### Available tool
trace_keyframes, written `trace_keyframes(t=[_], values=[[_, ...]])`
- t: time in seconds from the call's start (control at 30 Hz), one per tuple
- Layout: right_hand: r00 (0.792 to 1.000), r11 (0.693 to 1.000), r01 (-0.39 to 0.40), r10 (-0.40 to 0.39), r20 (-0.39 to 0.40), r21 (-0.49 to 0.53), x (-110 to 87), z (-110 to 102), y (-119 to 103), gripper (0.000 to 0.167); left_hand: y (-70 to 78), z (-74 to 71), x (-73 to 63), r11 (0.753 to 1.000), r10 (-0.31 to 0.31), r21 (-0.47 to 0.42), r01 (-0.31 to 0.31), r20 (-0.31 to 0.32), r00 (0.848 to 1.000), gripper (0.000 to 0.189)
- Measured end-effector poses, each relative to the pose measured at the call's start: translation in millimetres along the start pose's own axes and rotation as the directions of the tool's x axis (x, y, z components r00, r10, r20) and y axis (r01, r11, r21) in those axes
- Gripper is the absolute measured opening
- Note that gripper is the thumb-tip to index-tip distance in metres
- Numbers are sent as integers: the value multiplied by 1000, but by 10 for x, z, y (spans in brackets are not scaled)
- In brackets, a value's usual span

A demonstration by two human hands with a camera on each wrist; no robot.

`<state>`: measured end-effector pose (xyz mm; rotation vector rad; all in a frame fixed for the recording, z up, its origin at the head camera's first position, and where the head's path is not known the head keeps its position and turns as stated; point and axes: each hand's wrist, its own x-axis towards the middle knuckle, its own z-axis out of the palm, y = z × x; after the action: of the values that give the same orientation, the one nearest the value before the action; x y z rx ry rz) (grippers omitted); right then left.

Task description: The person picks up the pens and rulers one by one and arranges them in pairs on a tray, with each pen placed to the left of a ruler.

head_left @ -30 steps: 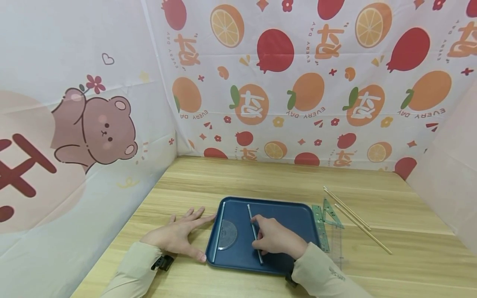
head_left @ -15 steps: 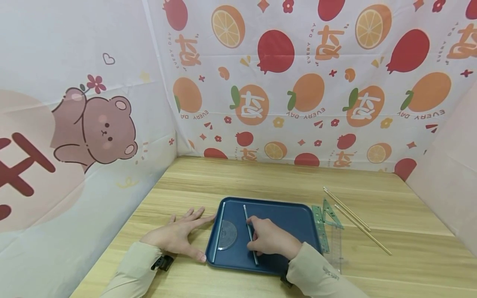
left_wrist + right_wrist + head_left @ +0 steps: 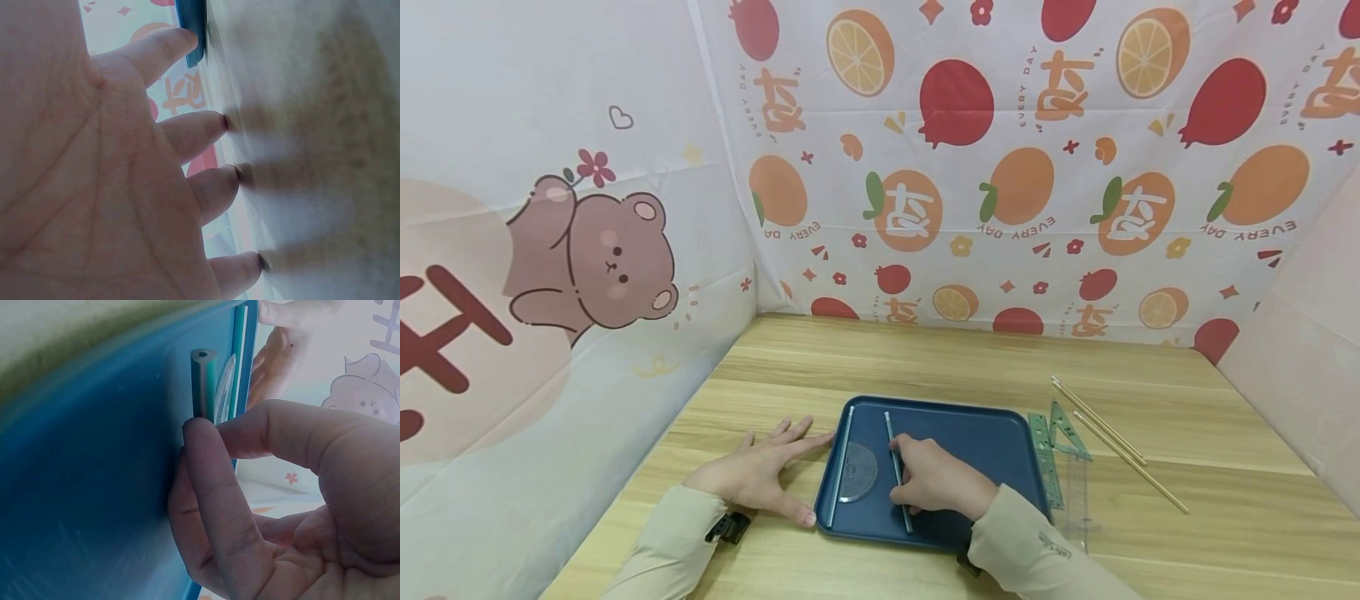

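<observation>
A blue tray [image 3: 985, 429] lies on the table. My right hand [image 3: 943, 479] pinches a green pencil [image 3: 889, 427] over the tray, white tip away from me; its blunt, unsharpened end shows in the right wrist view. A second green pencil [image 3: 842, 458] lies along the tray's left side, beside a clear semicircular protractor [image 3: 862, 473]. My left hand [image 3: 763, 475] is spread on the table at the tray's left edge, thumb and index finger reaching that rim. In the left wrist view, its fingertips [image 3: 215, 122] rest on the tabletop.
Right of the tray lie a green ruler [image 3: 1041, 442], a green set square [image 3: 1070, 432] and a clear ruler [image 3: 1077, 500]. Several thin wood-coloured sticks [image 3: 1138, 467] with pale tips are farther right. Printed cloth [image 3: 955, 192] hangs behind and at the sides.
My right hand has moved left across the tray with the pencil, bringing it nearer the protractor and the other pencil. The left hand has stayed in place.
</observation>
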<state>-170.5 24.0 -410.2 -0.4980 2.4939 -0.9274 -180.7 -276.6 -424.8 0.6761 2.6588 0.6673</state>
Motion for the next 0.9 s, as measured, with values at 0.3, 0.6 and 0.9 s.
trace_keyframes(t=[0.3, 0.6, 0.9], values=[[1000, 1000, -4, 4, 6, -31, 28, 34, -32, 71, 19, -1, -22, 1000, 7, 3, -7, -2, 1000, 117], [1000, 999, 12, -11, 15, -40, 51, 63, -59, 74, -6, 1, 3, 1000, -4, 3, 4, 3, 1000, 117], [1000, 1000, 2, -2, 15, -27, 61, 82, -83, 77, -20, 9, 11, 1000, -26, 7, 26, -3, 1000, 118]])
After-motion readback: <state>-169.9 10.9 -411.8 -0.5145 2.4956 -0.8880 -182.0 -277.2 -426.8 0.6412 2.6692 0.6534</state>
